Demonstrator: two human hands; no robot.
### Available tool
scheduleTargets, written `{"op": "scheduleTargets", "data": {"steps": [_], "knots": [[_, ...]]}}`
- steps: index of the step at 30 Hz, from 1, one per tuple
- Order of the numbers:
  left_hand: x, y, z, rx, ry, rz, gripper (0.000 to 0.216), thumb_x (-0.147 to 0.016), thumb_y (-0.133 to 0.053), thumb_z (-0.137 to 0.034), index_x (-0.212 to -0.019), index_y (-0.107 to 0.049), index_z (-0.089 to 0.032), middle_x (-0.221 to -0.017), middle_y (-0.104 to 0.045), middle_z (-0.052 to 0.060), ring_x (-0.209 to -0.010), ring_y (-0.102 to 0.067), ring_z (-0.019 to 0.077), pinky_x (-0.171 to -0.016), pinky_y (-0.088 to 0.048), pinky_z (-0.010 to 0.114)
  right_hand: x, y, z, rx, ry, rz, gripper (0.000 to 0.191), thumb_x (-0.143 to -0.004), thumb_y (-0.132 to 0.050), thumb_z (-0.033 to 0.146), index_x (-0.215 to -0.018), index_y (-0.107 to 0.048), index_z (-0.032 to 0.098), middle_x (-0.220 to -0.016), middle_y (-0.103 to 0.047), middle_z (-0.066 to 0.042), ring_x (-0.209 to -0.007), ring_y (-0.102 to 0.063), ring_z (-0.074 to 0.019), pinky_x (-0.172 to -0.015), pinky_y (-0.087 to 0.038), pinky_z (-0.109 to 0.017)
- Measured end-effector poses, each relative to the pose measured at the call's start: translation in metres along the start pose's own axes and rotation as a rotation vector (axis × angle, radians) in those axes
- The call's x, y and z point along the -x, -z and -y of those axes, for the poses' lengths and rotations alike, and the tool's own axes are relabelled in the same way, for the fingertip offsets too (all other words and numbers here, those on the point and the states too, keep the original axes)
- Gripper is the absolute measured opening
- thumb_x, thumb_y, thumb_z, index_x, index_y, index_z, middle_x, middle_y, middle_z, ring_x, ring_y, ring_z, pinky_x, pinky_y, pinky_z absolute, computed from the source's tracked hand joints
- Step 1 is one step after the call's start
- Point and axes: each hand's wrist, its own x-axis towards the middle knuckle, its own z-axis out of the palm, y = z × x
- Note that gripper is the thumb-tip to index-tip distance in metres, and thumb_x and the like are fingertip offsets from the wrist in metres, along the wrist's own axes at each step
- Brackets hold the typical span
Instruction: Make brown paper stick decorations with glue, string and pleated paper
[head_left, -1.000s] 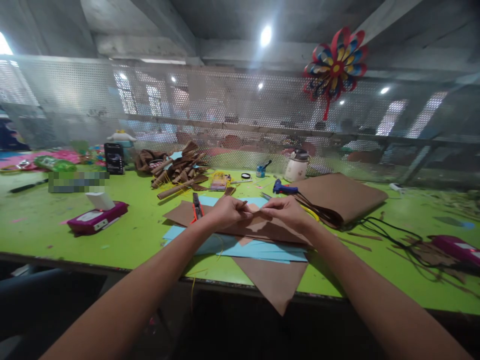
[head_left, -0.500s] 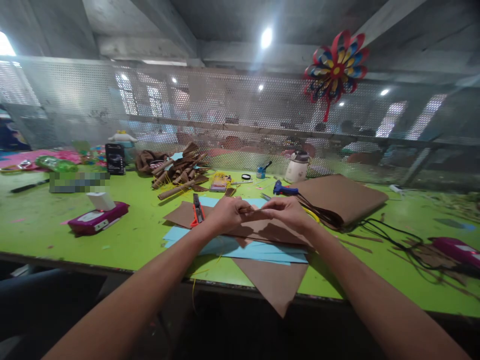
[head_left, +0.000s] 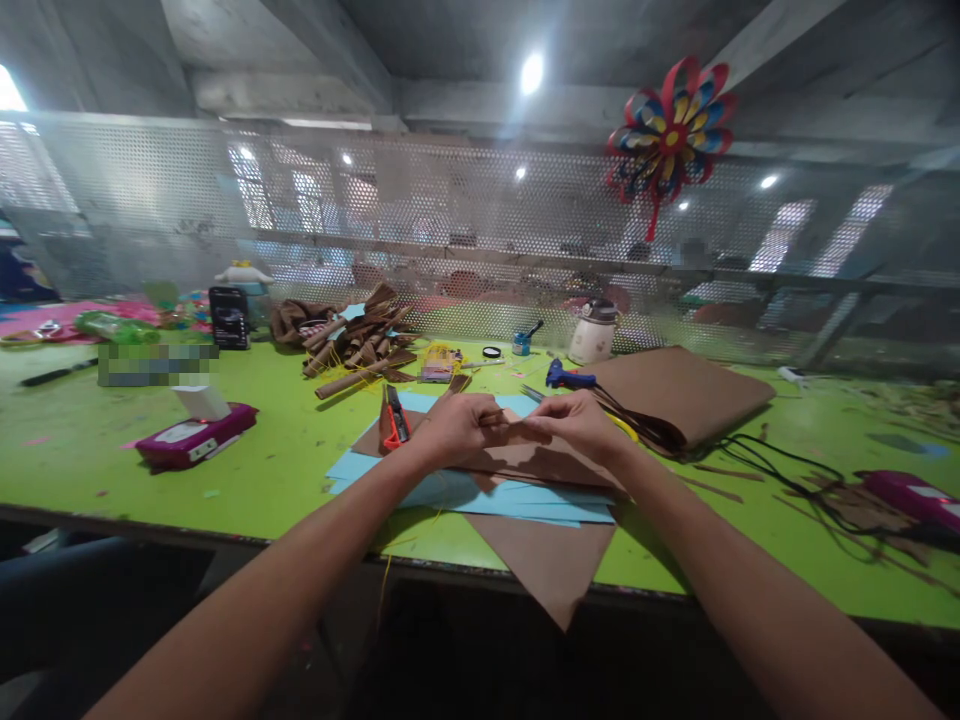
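Note:
Both hands are closed above a stack of paper at the table's front edge. My left hand [head_left: 459, 428] grips one end of a small brown paper strip [head_left: 514, 420]; my right hand [head_left: 574, 422] pinches its other end. The strip is mostly hidden by my fingers. Below lie brown paper sheets [head_left: 540, 458] and light blue paper sheets [head_left: 517, 497]. A brown paper corner [head_left: 551, 560] hangs over the table edge. Left of my left hand rests an orange-handled cutting tool [head_left: 395, 418]. Beside my right hand, yellow scissors [head_left: 625, 430] are partly covered.
Behind my right hand lie a blue glue gun [head_left: 570, 377] and a folded brown paper stack [head_left: 690, 395]. Brown paper rolls [head_left: 360, 345] are heaped back left. A purple box [head_left: 199, 437] stands left, a black cable [head_left: 780, 465] right. A perforated metal screen [head_left: 480, 240] closes off the back.
Both hands stay nearly in place with small finger movements at the brown strip. The right hand's fingers have shifted slightly; the view has moved very little.

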Motion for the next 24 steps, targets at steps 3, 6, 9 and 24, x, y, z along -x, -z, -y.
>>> {"op": "scheduleTargets", "data": {"steps": [3,6,9,24], "knots": [[0.000,-0.002,0.001,0.036,-0.001,0.042,0.017,-0.073,-0.050,-0.024,-0.060,-0.055,-0.014,-0.052,-0.043,-0.003,-0.052,-0.036,0.0081,-0.048,-0.025,0.021,-0.001,0.000,-0.002,0.040,-0.007,0.041,0.029,-0.069,-0.061,0.040,-0.067,-0.066,0.011,-0.055,-0.057,-0.003,-0.053,-0.049,-0.0117,-0.050,-0.038,-0.024],[0.000,-0.004,0.002,0.109,0.055,0.089,0.016,-0.072,-0.050,-0.024,-0.063,-0.056,-0.013,-0.053,-0.046,-0.003,-0.052,-0.038,0.0079,-0.048,-0.026,0.020,-0.001,-0.002,-0.002,0.079,0.045,0.086,0.026,-0.070,-0.061,0.037,-0.072,-0.068,0.012,-0.064,-0.061,-0.004,-0.060,-0.051,-0.0125,-0.054,-0.039,-0.023],[0.000,-0.003,0.003,0.173,0.085,0.113,0.018,-0.072,-0.052,-0.028,-0.068,-0.059,-0.012,-0.058,-0.052,-0.002,-0.056,-0.043,0.0088,-0.050,-0.029,0.020,0.000,-0.005,-0.003,0.044,0.049,0.115,0.028,-0.072,-0.060,0.038,-0.075,-0.069,0.012,-0.061,-0.060,-0.003,-0.057,-0.050,-0.0114,-0.054,-0.038,-0.022],[0.002,0.013,-0.006,0.604,0.244,0.389,0.031,-0.071,-0.059,-0.042,-0.070,-0.061,-0.011,-0.064,-0.060,0.002,-0.052,-0.045,0.0080,-0.052,-0.035,0.022,0.000,0.009,-0.002,-0.161,-0.180,0.139,0.032,-0.064,-0.067,0.041,-0.070,-0.067,0.009,-0.051,-0.055,-0.001,-0.046,-0.048,-0.0086,-0.049,-0.040,-0.023]]}}
